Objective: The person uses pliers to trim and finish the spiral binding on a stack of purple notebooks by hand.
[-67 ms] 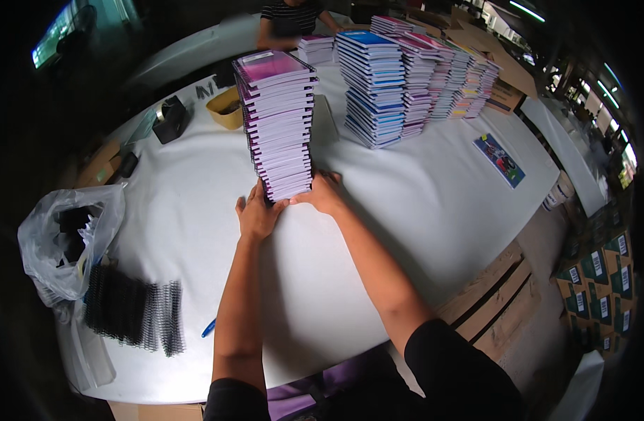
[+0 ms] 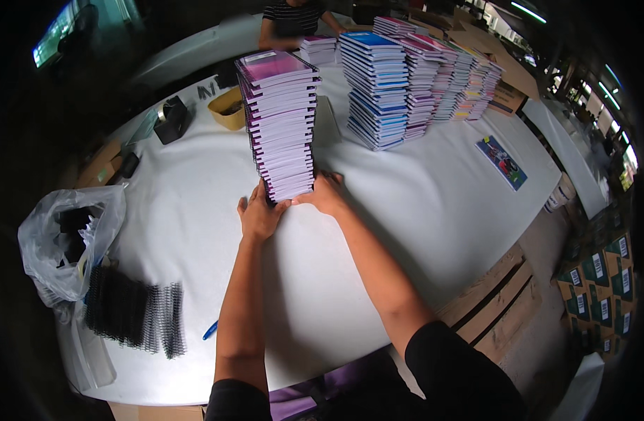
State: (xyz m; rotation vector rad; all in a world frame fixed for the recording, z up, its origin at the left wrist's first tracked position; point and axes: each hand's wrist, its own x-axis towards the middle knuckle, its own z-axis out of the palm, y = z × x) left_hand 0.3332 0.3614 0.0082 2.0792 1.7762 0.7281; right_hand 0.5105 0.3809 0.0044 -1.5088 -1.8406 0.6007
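Observation:
A tall stack of purple spiral-bound notebooks (image 2: pixel 283 133) stands upright on the white-covered table (image 2: pixel 420 231), its page edges toward me. Both my hands clasp the bottom of the stack from either side. My left hand (image 2: pixel 261 216) presses its lower left corner, with the thumb across the near side. On the other side, my right hand (image 2: pixel 324 194) wraps the lower right corner, and its thumb meets the left one in front. The fingertips behind the stack are partly hidden.
Stacks of blue notebooks (image 2: pixel 374 91) and of pink ones (image 2: pixel 420 84) stand farther right, near a loose booklet (image 2: pixel 501 163). At left lie black binding coils (image 2: pixel 132 312), a plastic bag (image 2: pixel 69 238), a blue pen (image 2: pixel 209 330), a yellow bowl (image 2: pixel 227 109) and a tape dispenser (image 2: pixel 171 121). Another person (image 2: pixel 297 21) is across the table.

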